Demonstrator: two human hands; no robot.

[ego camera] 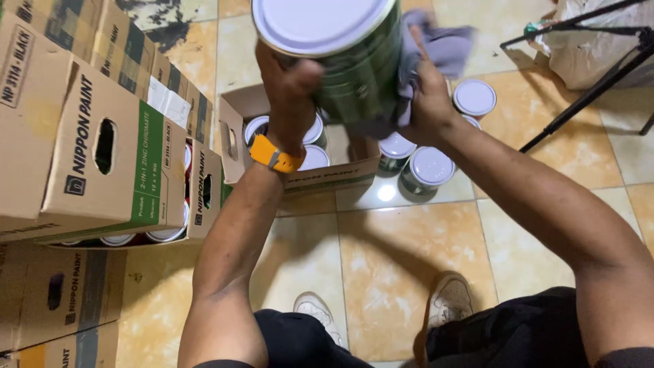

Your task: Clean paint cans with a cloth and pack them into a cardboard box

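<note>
I hold a green paint can point(354, 65) with a white lid up close to the camera. My left hand point(289, 85) grips its left side; an orange watch sits on that wrist. On the can's right side, my right hand point(426, 99) presses a grey cloth point(439, 44) against the can. Below the can stands an open cardboard box point(327, 174) with white-lidded cans point(313, 157) inside it.
More white-lidded cans point(429, 167) stand on the tiled floor right of the box. Stacked cardboard cartons point(88, 143) fill the left side, one open and showing cans. A black stand's legs point(579, 102) and a plastic bag point(593, 41) are at the upper right. My shoes point(449, 300) are below.
</note>
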